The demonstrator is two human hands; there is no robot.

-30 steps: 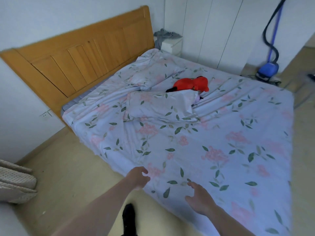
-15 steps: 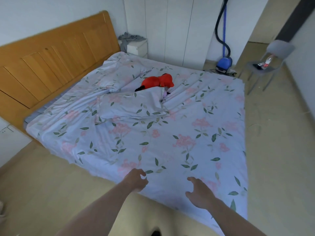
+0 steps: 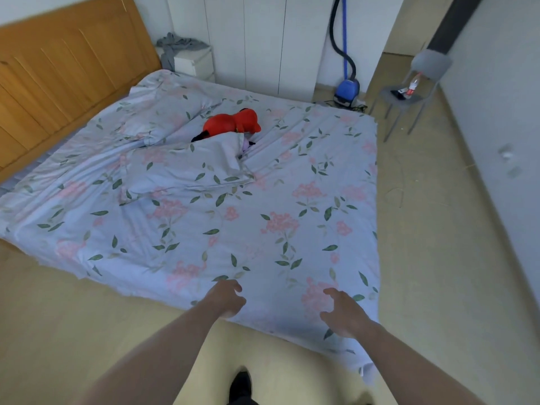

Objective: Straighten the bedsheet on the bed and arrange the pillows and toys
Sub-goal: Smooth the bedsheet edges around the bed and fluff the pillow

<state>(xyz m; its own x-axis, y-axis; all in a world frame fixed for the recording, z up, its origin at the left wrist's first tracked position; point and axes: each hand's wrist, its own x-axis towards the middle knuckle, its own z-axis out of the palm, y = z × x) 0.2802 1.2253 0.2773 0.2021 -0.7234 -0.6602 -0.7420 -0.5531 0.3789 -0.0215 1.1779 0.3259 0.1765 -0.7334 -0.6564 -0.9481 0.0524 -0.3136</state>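
Note:
A pale blue floral bedsheet [image 3: 306, 217] covers the bed, with creases near the middle. Two pillows in the same fabric lie on it: one [image 3: 187, 171] in the middle, another [image 3: 157, 118] nearer the wooden headboard [image 3: 58, 74]. A red plush toy [image 3: 233, 124] lies beside the pillows, and a small purple toy [image 3: 247, 145] peeks from under the middle pillow. My left hand [image 3: 228, 299] hovers over the sheet's near edge with fingers loosely curled, holding nothing. My right hand [image 3: 344, 314] is spread above the same edge, fingers apart.
A white nightstand [image 3: 194, 64] with grey cloth on it stands past the headboard. White wardrobe doors [image 3: 263, 45] line the far wall. A blue vacuum cleaner [image 3: 346, 92] and a grey chair [image 3: 409, 97] with a bottle stand at the far right. My foot [image 3: 241, 387] is on the beige floor.
I have moved to the right along the bed's side toward its foot, and the view has swung with me. Both hands stay over the sheet's near edge, holding nothing.

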